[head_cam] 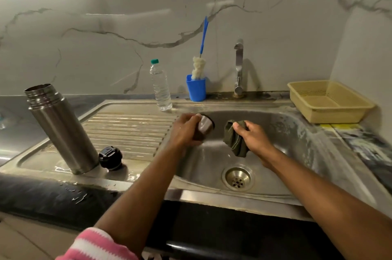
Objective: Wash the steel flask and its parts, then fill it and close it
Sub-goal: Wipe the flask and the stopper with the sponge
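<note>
Head view — stainless steel sink with ribbed drainboard [131, 128] set into a dark worktop [48, 196]; both arms reach over the front rim into the basin.

Left hand [185, 130]: grip curled round a small steel flask cup [205, 125], held at the basin's left edge, just where the drainboard ends, open mouth turned toward the right. Right hand [253, 134]: grip pinching a bunched dark green cloth [234, 138], which hangs down over the basin. Cup and cloth near each other, not touching. Round steel drain [238, 177] lies below and between the hands; basin floor around it open.

Tall steel flask body [61, 128], mouth open, stands on the wet front-left corner of the drainboard, near the front edge. Black screw stopper [110, 157] sits just beside its base, to the right.

Along the back rim: clear plastic water bottle with green cap [160, 85], blue plastic cup [196, 90] holding a blue-handled bottle brush [199, 67], steel tap [239, 66]. Beige plastic basket [328, 101] on the worktop at the basin's far right corner. Pink-and-white striped sleeve [95, 245] at the frame's bottom edge.
</note>
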